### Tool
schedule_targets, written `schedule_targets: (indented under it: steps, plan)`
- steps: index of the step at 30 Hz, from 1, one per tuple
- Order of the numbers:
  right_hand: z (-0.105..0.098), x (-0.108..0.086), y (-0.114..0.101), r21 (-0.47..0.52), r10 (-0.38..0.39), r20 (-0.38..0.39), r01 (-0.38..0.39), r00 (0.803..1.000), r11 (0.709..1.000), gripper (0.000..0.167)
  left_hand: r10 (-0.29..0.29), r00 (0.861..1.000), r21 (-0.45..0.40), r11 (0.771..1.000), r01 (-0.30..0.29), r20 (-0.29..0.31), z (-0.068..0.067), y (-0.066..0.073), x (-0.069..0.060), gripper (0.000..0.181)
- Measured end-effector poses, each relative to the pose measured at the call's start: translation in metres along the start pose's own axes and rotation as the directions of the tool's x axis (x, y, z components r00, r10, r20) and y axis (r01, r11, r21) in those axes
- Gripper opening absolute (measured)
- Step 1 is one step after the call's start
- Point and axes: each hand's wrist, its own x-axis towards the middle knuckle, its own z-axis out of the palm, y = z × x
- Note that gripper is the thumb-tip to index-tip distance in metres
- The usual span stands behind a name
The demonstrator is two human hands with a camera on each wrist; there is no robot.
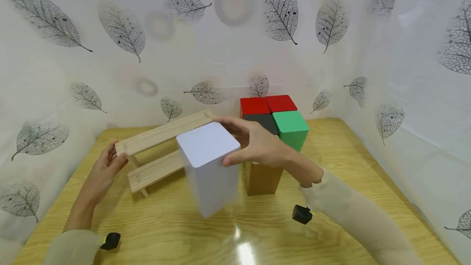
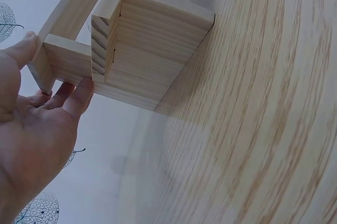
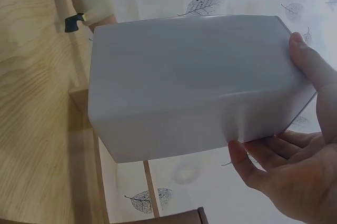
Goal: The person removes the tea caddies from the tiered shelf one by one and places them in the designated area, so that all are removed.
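In the head view, my left hand (image 1: pixel 101 175) grips the left end of a pale two-tier wooden shelf (image 1: pixel 165 133), which stands at an angle on the table. The left wrist view shows the thumb at the upper board and fingers (image 2: pixel 79 97) beneath it. My right hand (image 1: pixel 263 144) holds a tall white box (image 1: pixel 208 144) near its top, thumb on one side and fingers on another. This box is tilted in front of the shelf's right part and hides it. In the right wrist view the white box (image 3: pixel 184 71) fills the middle.
Right of the white box stand two red boxes (image 1: pixel 254 104), a black box (image 1: pixel 262 121), a green box (image 1: pixel 290 122) and a brown box (image 1: pixel 263 180), partly behind my right hand. A leaf-patterned white curtain (image 1: pixel 228 60) borders the wooden table (image 1: pixel 331 216).
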Motion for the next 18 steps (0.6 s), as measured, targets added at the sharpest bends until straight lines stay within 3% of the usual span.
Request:
schedule_targets:
  steps: [9, 18]
  plan:
    - [-0.007, -0.034, 0.005, -0.067, 0.013, -0.021, -0.015, 1.0, 0.998, 0.091, 0.018, 1.0, -0.025, 1.0, -0.018, -0.004, 0.0, 0.0, 0.0, 0.08]
    - [-0.011, -0.065, 0.008, 0.006, 0.003, -0.024, -0.003, 1.0, 1.0, 0.091, 0.035, 0.999, -0.037, 0.999, -0.036, -0.01, 0.001, -0.002, 0.001, 0.079]
